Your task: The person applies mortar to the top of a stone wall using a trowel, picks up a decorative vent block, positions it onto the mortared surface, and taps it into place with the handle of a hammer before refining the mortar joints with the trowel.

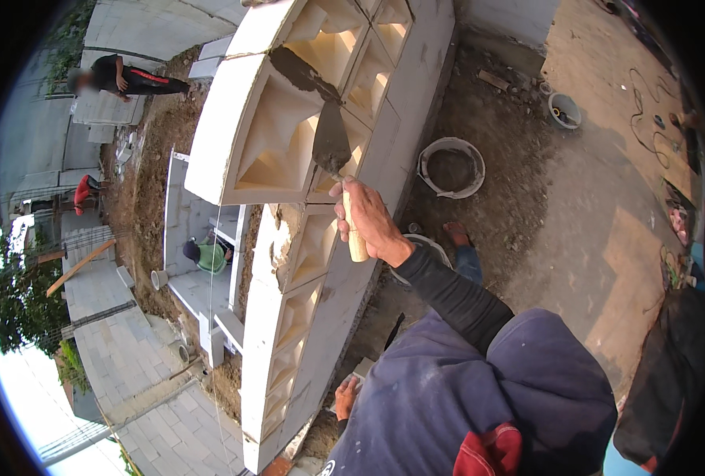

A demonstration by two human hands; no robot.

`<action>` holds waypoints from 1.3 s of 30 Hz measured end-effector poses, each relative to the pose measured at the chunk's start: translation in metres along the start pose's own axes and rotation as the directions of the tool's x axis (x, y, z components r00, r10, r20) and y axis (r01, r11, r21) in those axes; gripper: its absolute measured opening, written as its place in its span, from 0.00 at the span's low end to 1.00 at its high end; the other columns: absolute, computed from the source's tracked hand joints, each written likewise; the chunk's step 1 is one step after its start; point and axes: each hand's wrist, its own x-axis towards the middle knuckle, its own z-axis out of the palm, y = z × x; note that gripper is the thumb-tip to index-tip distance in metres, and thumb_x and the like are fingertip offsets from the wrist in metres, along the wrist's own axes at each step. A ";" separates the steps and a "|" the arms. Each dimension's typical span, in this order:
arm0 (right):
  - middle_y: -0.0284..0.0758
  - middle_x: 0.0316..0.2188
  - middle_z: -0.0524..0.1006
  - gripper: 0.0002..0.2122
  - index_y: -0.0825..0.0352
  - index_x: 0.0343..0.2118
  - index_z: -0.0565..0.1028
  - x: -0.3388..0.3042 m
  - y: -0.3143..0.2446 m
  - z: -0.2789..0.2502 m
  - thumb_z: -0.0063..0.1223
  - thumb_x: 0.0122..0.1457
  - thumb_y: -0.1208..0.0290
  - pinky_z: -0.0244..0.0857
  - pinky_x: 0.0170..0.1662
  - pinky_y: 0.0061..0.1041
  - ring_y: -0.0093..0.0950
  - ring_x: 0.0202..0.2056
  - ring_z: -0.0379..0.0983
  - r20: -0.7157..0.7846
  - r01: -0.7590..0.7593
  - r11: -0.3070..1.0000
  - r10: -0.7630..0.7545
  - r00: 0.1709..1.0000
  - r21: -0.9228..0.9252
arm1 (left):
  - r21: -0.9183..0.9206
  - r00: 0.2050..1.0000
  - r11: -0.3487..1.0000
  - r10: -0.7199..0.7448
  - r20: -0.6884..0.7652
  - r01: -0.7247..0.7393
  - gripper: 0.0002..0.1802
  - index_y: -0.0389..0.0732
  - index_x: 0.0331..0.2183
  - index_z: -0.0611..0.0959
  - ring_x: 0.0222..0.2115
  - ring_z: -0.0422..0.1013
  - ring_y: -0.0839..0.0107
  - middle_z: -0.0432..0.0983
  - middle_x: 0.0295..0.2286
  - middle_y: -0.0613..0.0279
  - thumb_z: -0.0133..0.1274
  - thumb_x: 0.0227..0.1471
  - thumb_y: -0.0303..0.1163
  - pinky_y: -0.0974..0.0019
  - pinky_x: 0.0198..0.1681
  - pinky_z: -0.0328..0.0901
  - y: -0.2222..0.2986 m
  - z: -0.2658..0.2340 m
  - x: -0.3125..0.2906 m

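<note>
My right hand (368,222) grips the pale wooden handle of a trowel (330,143). Its grey blade points up and lies against the top of a white patterned wall block (277,143). A smear of dark mortar (301,73) runs along that block's upper edge. My left hand (344,397) is low down, against the foot of the white block wall (289,317), partly hidden by my blue clothing. Whether it holds anything is not visible.
A round mortar tub (452,166) and a small bucket (564,111) stand on the dirt right of the wall. Beyond the wall are a person in green (208,255), one in black (122,77) and one in red (87,190). Cables lie far right.
</note>
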 end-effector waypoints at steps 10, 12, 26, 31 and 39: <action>0.25 0.21 0.68 0.19 0.63 0.41 0.71 -0.010 -0.004 0.025 0.40 0.71 0.49 0.66 0.20 0.21 0.16 0.18 0.66 -0.006 0.022 1.000 -0.022 1.000 -0.015 | 0.468 0.995 0.878 0.086 0.053 -0.101 0.24 0.36 0.52 0.80 0.46 0.77 0.56 0.79 0.49 0.49 0.54 0.61 0.43 0.59 0.51 0.70 -0.057 -0.007 0.008; 0.25 0.22 0.68 0.19 0.63 0.41 0.71 -0.013 -0.006 0.032 0.40 0.71 0.49 0.66 0.20 0.21 0.16 0.18 0.66 0.049 0.074 0.996 -0.073 0.996 -0.039 | 0.488 0.995 0.868 0.081 0.055 -0.097 0.24 0.38 0.53 0.80 0.46 0.77 0.55 0.78 0.49 0.49 0.54 0.62 0.43 0.59 0.51 0.70 -0.066 -0.003 0.008; 0.26 0.21 0.68 0.20 0.69 0.43 0.72 -0.022 -0.039 0.055 0.39 0.73 0.53 0.65 0.18 0.20 0.16 0.17 0.67 0.233 0.255 0.964 -0.232 0.944 -0.073 | 0.712 0.963 0.648 0.179 0.201 -0.269 0.23 0.52 0.57 0.79 0.48 0.74 0.47 0.76 0.53 0.46 0.49 0.64 0.45 0.55 0.54 0.67 -0.087 0.006 0.023; 0.26 0.22 0.68 0.20 0.67 0.45 0.72 0.010 -0.015 -0.025 0.37 0.72 0.53 0.65 0.20 0.20 0.16 0.18 0.66 -0.075 0.070 0.977 -0.086 0.993 -0.203 | 0.568 0.996 0.819 0.058 0.060 -0.082 0.23 0.45 0.50 0.83 0.46 0.76 0.52 0.81 0.46 0.49 0.50 0.62 0.49 0.57 0.50 0.67 -0.060 0.014 0.028; 0.28 0.19 0.67 0.21 0.71 0.43 0.74 0.018 -0.047 0.003 0.37 0.73 0.54 0.66 0.19 0.22 0.18 0.17 0.67 0.084 0.312 0.891 -0.301 0.950 -0.331 | 0.394 0.996 0.915 -0.065 -0.052 0.081 0.30 0.33 0.44 0.86 0.45 0.77 0.56 0.83 0.43 0.43 0.57 0.55 0.53 0.59 0.49 0.68 -0.015 0.041 0.000</action>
